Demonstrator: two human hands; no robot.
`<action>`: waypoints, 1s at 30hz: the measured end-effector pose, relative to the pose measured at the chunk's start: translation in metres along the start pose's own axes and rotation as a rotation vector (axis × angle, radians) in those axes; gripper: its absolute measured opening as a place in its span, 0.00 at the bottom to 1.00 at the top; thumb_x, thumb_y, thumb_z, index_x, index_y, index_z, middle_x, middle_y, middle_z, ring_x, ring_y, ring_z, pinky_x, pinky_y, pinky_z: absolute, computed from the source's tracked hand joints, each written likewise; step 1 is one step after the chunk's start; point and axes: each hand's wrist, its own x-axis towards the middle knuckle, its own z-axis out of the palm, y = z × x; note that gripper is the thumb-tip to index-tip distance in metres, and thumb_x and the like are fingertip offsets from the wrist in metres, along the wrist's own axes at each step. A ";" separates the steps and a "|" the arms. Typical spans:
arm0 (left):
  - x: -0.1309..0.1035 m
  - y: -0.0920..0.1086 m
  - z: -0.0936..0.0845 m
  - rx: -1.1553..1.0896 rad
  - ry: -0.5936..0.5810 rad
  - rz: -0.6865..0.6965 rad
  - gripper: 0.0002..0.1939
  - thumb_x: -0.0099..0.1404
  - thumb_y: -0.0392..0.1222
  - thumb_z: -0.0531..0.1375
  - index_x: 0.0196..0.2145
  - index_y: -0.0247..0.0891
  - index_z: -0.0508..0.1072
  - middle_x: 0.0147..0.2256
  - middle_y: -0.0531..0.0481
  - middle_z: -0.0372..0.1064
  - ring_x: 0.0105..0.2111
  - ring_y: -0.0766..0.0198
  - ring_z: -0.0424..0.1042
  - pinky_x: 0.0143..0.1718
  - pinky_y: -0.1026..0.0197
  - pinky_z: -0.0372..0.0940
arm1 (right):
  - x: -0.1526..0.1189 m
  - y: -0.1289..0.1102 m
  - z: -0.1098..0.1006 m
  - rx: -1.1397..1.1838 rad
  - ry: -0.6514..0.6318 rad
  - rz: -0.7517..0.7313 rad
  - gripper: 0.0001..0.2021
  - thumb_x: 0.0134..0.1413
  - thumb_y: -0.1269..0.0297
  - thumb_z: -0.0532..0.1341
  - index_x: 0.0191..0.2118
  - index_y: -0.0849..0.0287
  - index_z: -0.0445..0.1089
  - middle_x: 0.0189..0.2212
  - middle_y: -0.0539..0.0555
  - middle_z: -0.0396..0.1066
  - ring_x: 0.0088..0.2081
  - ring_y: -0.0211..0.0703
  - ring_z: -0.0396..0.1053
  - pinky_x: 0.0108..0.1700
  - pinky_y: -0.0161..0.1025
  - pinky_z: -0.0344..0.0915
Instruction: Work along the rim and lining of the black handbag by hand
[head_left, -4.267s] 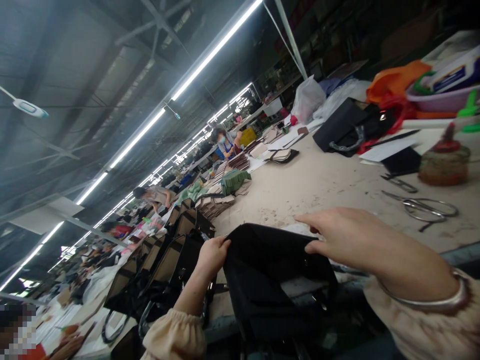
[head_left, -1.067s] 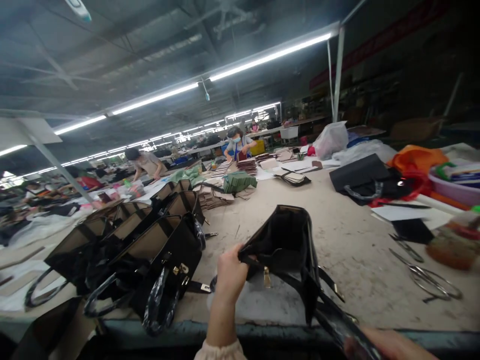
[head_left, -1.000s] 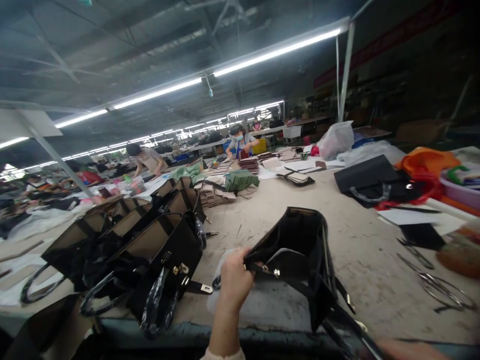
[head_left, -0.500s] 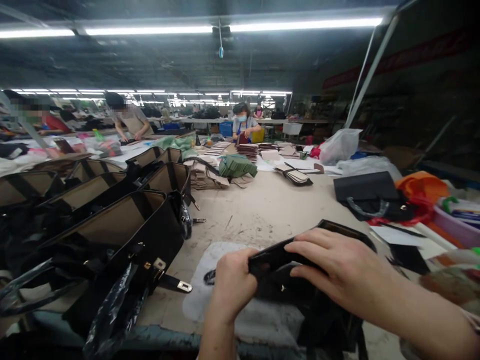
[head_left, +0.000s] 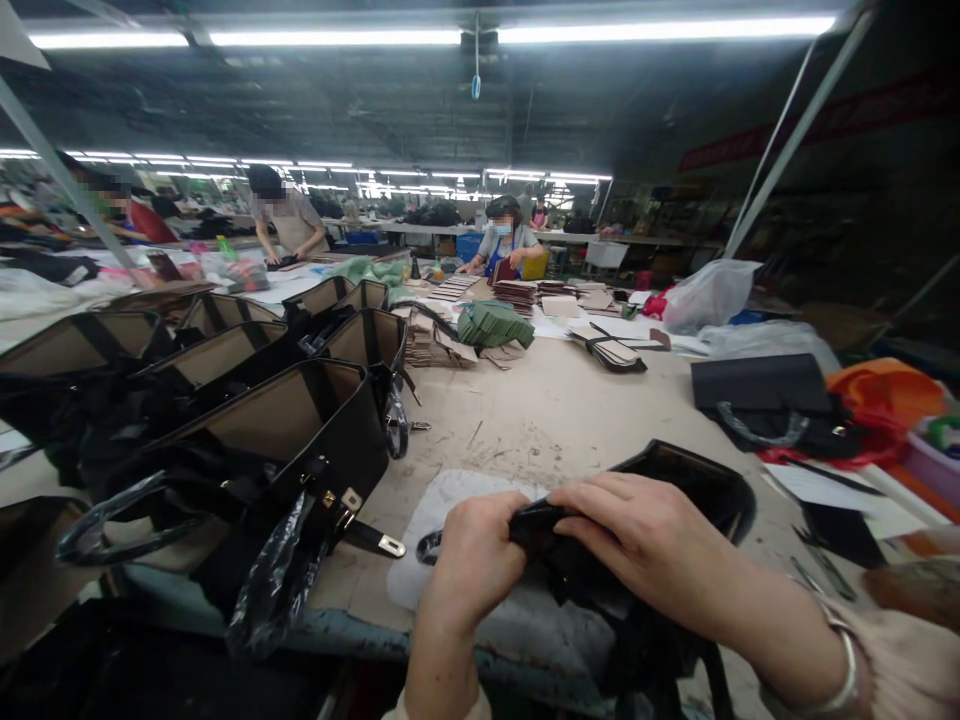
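A black handbag [head_left: 686, 475] lies tilted at the table's front edge, over a white sheet [head_left: 442, 500]. My left hand [head_left: 484, 545] is closed around the bag's left corner, thumb along the upper edge. Close beside it, my right hand [head_left: 637, 535] pinches the same rim, fingers on the outside and thumb underneath. The bag's lower part hangs in dark shadow below my right wrist, so its shape is hard to make out. A plastic-wrapped handle loop [head_left: 430, 546] shows just left of my left hand.
Several open black bags with tan linings [head_left: 277, 410] crowd the left side. Green bundled pieces [head_left: 495, 325] and stacked brown panels [head_left: 435, 340] lie farther back. At right are a closed black bag [head_left: 761, 390], tweezers [head_left: 829, 565] and a lilac basin [head_left: 930, 460]. Co-workers [head_left: 504, 240] stand beyond.
My right hand has moved left along the rim, closer to my left hand, and its fingers have closed on the edge. The view has shifted slightly left.
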 end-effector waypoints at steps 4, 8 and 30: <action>0.001 -0.001 0.000 0.009 -0.006 0.012 0.06 0.57 0.32 0.56 0.27 0.40 0.72 0.26 0.53 0.69 0.29 0.63 0.67 0.27 0.64 0.52 | 0.005 0.000 -0.003 -0.063 0.009 -0.136 0.12 0.61 0.70 0.52 0.46 0.56 0.69 0.32 0.53 0.69 0.32 0.37 0.64 0.34 0.35 0.58; -0.001 -0.005 -0.005 -0.143 -0.026 0.090 0.17 0.55 0.29 0.55 0.39 0.45 0.75 0.35 0.54 0.72 0.37 0.62 0.69 0.37 0.64 0.60 | 0.008 0.002 -0.001 -0.040 0.040 -0.118 0.11 0.61 0.69 0.53 0.44 0.57 0.71 0.32 0.53 0.70 0.34 0.37 0.66 0.36 0.35 0.60; 0.000 -0.001 -0.003 -0.423 0.135 0.123 0.06 0.63 0.36 0.60 0.37 0.42 0.77 0.35 0.55 0.74 0.35 0.66 0.72 0.37 0.69 0.64 | 0.020 -0.017 0.006 -0.006 0.021 0.286 0.08 0.57 0.66 0.55 0.30 0.58 0.70 0.27 0.51 0.69 0.30 0.39 0.66 0.33 0.36 0.58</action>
